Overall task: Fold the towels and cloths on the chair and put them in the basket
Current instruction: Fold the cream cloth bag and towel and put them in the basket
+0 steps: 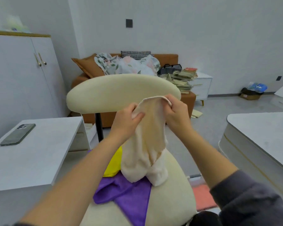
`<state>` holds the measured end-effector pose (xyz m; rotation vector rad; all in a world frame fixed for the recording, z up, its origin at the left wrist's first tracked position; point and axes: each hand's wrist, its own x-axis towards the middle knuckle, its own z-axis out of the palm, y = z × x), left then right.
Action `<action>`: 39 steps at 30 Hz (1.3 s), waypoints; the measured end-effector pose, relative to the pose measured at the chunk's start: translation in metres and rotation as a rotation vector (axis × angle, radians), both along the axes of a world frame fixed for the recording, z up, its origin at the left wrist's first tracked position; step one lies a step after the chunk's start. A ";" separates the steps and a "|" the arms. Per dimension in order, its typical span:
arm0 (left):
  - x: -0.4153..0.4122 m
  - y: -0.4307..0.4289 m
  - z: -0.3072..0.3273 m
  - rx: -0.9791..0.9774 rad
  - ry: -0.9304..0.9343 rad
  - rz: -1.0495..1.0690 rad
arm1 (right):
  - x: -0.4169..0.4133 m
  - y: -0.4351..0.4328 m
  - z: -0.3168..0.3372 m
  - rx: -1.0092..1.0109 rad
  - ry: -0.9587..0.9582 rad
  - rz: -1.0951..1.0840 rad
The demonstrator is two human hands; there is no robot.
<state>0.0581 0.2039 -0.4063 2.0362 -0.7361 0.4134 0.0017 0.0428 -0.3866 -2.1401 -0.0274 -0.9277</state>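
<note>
Head view only. I logged both hands raised in front of the chair's backrest, sharing one cream towel.

Left hand: fingers curled behind the towel's upper left edge, thumb pressed across the front, so clamped on the cloth.

Right hand: fingers curled and pinching the upper right corner, with the hem rolled over the fingertips.

The hands were near each other, and the towel's top edge arched between them.

The towel hung from the hands in a long bunched fall. Its lower end rested near the middle of the seat, and part of it lay on the purple cloth.

The purple cloth lay creased on the left half of the seat and ran down to the front edge. The yellow cloth sat at the seat's left edge, behind the purple one and touching it. My view of it was partly blocked by the left forearm and the towel.

A pink thing showed low beside the seat's right edge. It was too blurred for me to tell what it was.

Surroundings:
- A white desk stood left of the chair, with a phone lying flat near its left edge.
- A brown sofa stood behind the backrest, with floral bedding heaped on it.
- A pale table stood at the right, well apart from the chair.
</note>
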 end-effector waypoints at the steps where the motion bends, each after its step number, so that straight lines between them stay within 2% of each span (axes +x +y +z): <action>1: -0.001 -0.001 0.014 0.055 0.010 0.001 | -0.003 -0.004 0.017 0.033 -0.008 -0.014; 5: -0.002 0.010 0.049 0.272 0.011 0.021 | -0.013 -0.022 0.067 0.062 0.019 -0.076; 8: -0.004 0.033 0.070 0.305 0.055 0.044 | -0.025 -0.038 0.098 0.094 0.018 -0.132; 13: -0.007 0.077 0.111 0.394 0.023 0.156 | -0.041 -0.054 0.149 0.093 0.020 -0.229; 16: -0.008 0.095 0.138 0.480 0.028 0.237 | -0.046 -0.058 0.177 0.064 0.032 -0.278; 18: -0.011 0.099 0.157 0.458 -0.007 0.296 | -0.051 -0.057 0.194 0.023 0.028 -0.294; 22: -0.021 0.101 0.196 0.333 -0.108 0.466 | -0.061 -0.053 0.222 -0.110 0.029 -0.407; 24: -0.020 0.102 0.213 0.165 -0.120 0.481 | -0.064 -0.057 0.234 -0.096 0.067 -0.443; 28: -0.022 0.092 0.241 -0.462 0.133 0.242 | -0.068 -0.058 0.252 0.167 0.056 -0.335; 31: -0.026 0.088 0.258 -0.687 0.119 0.127 | -0.071 -0.047 0.263 0.423 -0.056 -0.139; 34: -0.033 0.091 0.275 -0.786 -0.021 0.115 | -0.073 -0.041 0.275 0.590 -0.218 0.042; 39: -0.050 0.093 0.309 -0.803 -0.191 0.040 | -0.084 -0.038 0.311 0.606 -0.420 0.127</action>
